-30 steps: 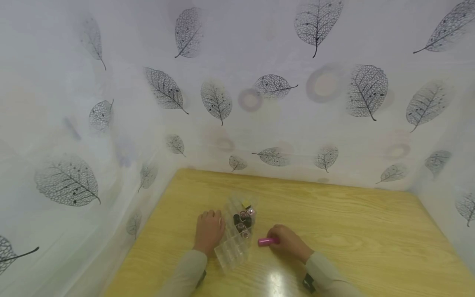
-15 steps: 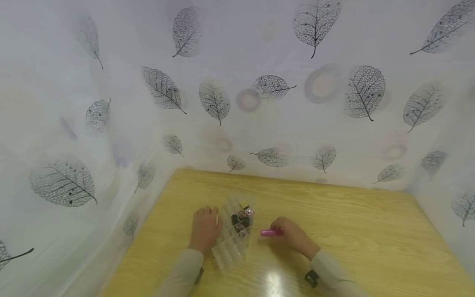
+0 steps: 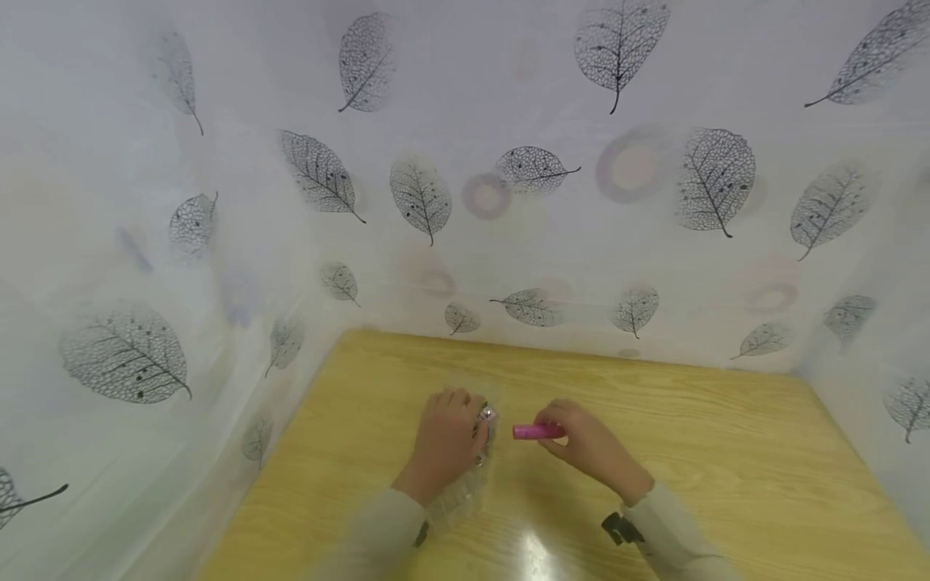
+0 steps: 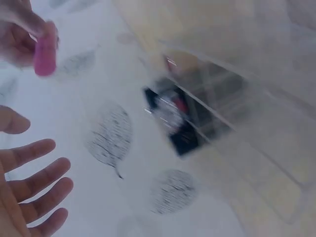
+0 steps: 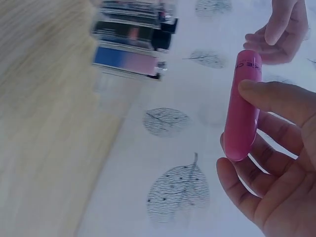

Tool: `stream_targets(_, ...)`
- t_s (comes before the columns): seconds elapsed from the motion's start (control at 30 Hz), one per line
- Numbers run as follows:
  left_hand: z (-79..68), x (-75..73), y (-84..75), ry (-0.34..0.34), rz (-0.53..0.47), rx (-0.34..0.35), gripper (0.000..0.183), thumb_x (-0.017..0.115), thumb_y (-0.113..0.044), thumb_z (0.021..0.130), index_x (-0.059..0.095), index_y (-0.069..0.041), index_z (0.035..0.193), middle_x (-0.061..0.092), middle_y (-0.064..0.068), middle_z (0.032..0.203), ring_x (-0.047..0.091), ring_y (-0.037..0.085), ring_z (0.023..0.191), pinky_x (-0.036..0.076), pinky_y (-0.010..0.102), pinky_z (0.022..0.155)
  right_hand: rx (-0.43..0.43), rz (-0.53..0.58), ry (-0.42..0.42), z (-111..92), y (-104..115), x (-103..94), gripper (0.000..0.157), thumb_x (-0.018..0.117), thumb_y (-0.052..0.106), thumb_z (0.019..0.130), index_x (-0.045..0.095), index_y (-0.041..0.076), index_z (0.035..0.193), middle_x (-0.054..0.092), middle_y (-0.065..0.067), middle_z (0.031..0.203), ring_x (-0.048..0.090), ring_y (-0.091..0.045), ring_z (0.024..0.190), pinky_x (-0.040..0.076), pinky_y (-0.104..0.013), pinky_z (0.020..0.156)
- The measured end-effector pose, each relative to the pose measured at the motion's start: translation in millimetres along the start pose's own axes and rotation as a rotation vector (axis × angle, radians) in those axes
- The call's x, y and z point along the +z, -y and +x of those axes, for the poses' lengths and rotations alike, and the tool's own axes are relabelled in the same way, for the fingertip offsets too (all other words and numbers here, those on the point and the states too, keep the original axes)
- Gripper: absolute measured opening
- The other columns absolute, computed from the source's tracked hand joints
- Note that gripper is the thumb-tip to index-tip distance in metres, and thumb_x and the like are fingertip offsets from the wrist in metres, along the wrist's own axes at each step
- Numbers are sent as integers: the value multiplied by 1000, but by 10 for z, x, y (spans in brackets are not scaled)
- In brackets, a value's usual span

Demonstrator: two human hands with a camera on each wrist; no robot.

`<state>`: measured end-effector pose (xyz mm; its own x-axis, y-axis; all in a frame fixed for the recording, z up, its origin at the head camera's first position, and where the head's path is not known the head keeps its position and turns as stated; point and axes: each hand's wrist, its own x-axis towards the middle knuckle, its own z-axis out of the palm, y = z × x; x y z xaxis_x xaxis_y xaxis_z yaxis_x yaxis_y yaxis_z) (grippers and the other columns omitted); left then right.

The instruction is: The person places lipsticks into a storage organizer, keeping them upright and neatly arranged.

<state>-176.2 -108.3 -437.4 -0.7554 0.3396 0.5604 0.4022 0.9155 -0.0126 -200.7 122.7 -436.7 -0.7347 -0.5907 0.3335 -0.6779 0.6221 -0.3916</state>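
My right hand [image 3: 592,444] pinches a pink lipstick tube [image 5: 240,116] between thumb and fingers, with small dark lettering near one end. In the head view the tube lies level, to the right of a clear plastic organizer [image 3: 456,496]. Over that organizer reaches my left hand [image 3: 445,436], hiding most of its compartments. Its fingers [image 4: 42,192] are spread and hold nothing in the left wrist view. Several cosmetics [image 5: 131,37] stand in the organizer's compartments, among them a blue and pink one [image 5: 126,62].
The wooden tabletop [image 3: 690,452] spreads out around the organizer, mostly to the right. Behind it and at both sides hangs a white sheet [image 3: 465,258] printed with dark leaf skeletons. Black straps [image 3: 622,528] show at the wrists.
My left hand has left the organizer's left side and moved right, over it. My right hand has moved up and slightly right with the pink lipstick tube. The organizer stays put.
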Motion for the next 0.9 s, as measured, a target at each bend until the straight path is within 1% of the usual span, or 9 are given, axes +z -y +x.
stream_targets(0.13, 72, -96, -197, 41, 9, 99, 26, 64, -35, 82, 66, -16, 100, 64, -2, 86, 59, 14, 82, 49, 32, 82, -15, -20, -22, 6, 105, -112, 22, 77, 10, 72, 67, 10, 92, 63, 4, 89, 58, -7, 78, 53, -25, 72)
stream_targets(0.2, 97, -129, -269, 63, 21, 133, 29, 64, -39, 81, 65, -17, 100, 63, -3, 86, 59, 13, 82, 49, 31, 82, -29, -20, -31, 4, 149, -161, 22, 76, 9, 72, 67, 11, 93, 63, 5, 89, 57, -7, 79, 52, -25, 73)
stream_targets(0.33, 136, -176, -371, 102, 14, 147, 28, 63, -42, 82, 62, -19, 99, 61, -4, 85, 58, 13, 83, 48, 32, 83, -67, -22, -60, 3, 219, -233, 22, 76, 8, 73, 67, 12, 92, 62, 6, 88, 56, -7, 80, 52, -25, 72)
stream_targets(0.5, 154, -221, -436, 127, 31, 153, 25, 64, -40, 82, 62, -20, 97, 60, -5, 85, 56, 13, 83, 48, 33, 83, -100, -47, -85, 1, 276, -283, 23, 77, 8, 72, 67, 11, 92, 62, 4, 90, 58, -9, 81, 53, -26, 73)
stream_targets(0.6, 157, -218, -445, 120, 59, 170, 24, 64, -40, 83, 63, -21, 96, 61, -5, 84, 57, 13, 82, 48, 33, 84, -116, -54, -93, -5, 305, -309, 24, 78, 8, 71, 66, 10, 92, 63, 3, 90, 58, -10, 81, 53, -26, 73)
stream_targets(0.7, 154, -196, -442, 97, 79, 186, 23, 63, -41, 84, 64, -21, 94, 61, -5, 84, 57, 12, 82, 48, 33, 84, -129, -55, -103, -10, 327, -325, 24, 78, 7, 70, 66, 9, 91, 63, 2, 89, 59, -10, 81, 53, -26, 72)
stream_targets(0.8, 145, -187, -439, 73, 88, 195, 23, 62, -43, 85, 65, -22, 94, 61, -6, 83, 57, 12, 81, 48, 32, 83, -138, -55, -112, -16, 335, -337, 25, 79, 6, 69, 67, 8, 91, 63, 2, 90, 59, -11, 82, 53, -26, 73)
stream_targets(0.9, 137, -184, -437, 59, 83, 197, 24, 63, -44, 84, 65, -22, 94, 62, -6, 84, 57, 12, 82, 48, 32, 83, -131, -58, -119, -28, 329, -355, 30, 80, 8, 67, 67, 7, 94, 65, 1, 92, 61, -13, 85, 54, -29, 76)
